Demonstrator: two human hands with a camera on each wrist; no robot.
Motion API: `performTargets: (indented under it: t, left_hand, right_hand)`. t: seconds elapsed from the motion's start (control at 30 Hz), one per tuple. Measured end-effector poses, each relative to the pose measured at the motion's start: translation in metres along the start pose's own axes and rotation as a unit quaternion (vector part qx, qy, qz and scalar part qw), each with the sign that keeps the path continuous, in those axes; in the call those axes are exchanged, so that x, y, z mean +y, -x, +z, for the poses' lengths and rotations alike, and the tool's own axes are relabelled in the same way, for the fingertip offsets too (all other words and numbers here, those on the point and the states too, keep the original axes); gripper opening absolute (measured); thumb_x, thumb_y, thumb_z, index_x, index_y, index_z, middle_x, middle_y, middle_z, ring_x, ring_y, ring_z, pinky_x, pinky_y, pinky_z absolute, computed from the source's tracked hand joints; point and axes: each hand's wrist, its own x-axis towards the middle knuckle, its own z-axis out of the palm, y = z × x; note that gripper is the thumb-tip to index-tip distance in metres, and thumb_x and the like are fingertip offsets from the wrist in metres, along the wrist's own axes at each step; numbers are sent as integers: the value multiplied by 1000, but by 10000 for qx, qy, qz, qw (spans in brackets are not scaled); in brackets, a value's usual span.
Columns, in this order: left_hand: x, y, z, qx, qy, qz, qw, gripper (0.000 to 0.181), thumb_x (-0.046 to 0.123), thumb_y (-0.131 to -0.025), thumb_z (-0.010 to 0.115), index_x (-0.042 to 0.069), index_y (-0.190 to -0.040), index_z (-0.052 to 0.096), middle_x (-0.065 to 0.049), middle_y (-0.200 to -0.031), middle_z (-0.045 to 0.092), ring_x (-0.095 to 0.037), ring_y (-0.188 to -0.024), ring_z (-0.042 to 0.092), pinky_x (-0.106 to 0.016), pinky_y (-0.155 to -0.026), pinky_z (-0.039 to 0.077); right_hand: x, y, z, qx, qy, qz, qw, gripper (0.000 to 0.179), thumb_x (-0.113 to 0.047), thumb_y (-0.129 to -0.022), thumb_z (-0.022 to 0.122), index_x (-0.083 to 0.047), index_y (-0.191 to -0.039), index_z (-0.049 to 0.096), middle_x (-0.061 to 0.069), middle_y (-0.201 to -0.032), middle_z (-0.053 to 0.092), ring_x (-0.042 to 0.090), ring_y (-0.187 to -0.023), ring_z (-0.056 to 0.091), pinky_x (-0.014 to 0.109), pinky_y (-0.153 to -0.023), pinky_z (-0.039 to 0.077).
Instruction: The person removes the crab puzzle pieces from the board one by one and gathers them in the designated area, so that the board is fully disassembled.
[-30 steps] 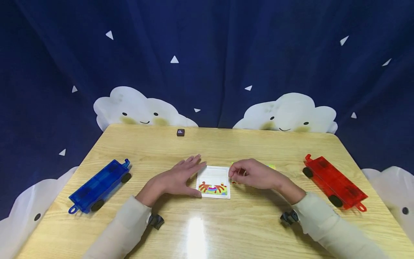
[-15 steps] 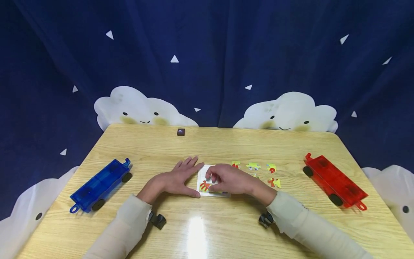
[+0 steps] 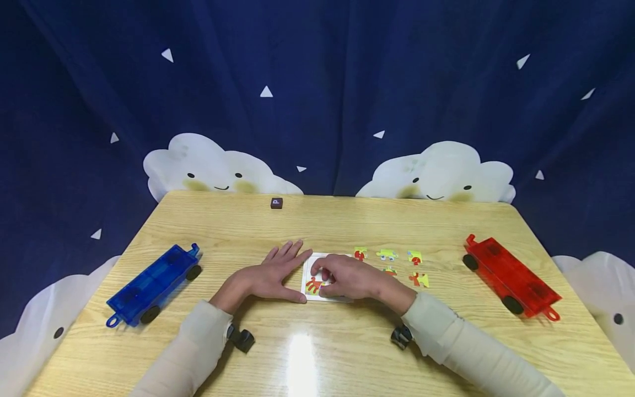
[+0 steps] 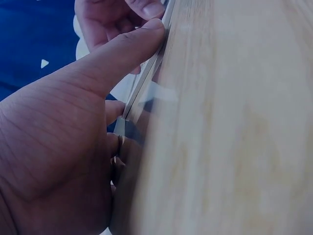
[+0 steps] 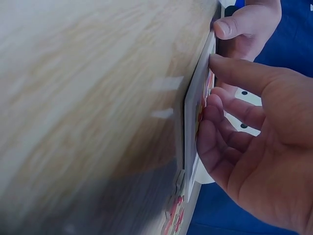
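A white puzzle tray (image 3: 306, 275) lies mid-table, with a red and yellow picture (image 3: 313, 285) along its near side. My left hand (image 3: 270, 278) spreads its fingers at the tray's left side, thumb at the near corner and index at the far one. Over the tray bends my right hand (image 3: 349, 275), fingers curled down and thumb reaching to its near part. In the right wrist view those fingertips (image 5: 214, 113) are close against the tray; whether a puzzle piece is between them is hidden. Several loose puzzle pieces (image 3: 387, 255) lie right of the tray.
A blue toy wagon (image 3: 154, 284) stands on the left of the table, a red toy wagon (image 3: 513, 278) on the right. Near the far edge is a small dark block (image 3: 276, 203) with a letter. A dark blue curtain (image 3: 317, 99) hangs behind.
My right hand has moved left from the loose pieces onto the tray, uncovering several of them, and has shifted only slightly since half a second ago. The left hand stays at the tray.
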Motion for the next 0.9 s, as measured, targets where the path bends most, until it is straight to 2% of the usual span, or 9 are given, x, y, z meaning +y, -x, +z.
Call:
performTargets:
  t: [0.53, 0.9]
  left_hand:
    - [0, 0, 1, 43, -59, -20, 10000, 106, 66, -91, 67, 19, -168, 12, -11, -172, -5, -31, -156, -10, -52, -122, -3]
    - [1, -1, 1, 56, -82, -11, 9999, 106, 66, -90, 68, 19, -167, 13, -12, -171, -5, -31, -156, -9, -52, -122, -3]
  right_hand:
    - [-3, 0, 1, 4, 107, -100, 9999, 29, -11, -89, 79, -10, -114, 65, 0, -94, 60, 14, -82, 56, 30, -78, 48]
    - [-4, 2, 2, 57, 140, -5, 9999, 33, -13, -90, 80, -13, -118, 63, 0, -95, 60, 10, -79, 54, 31, -76, 47]
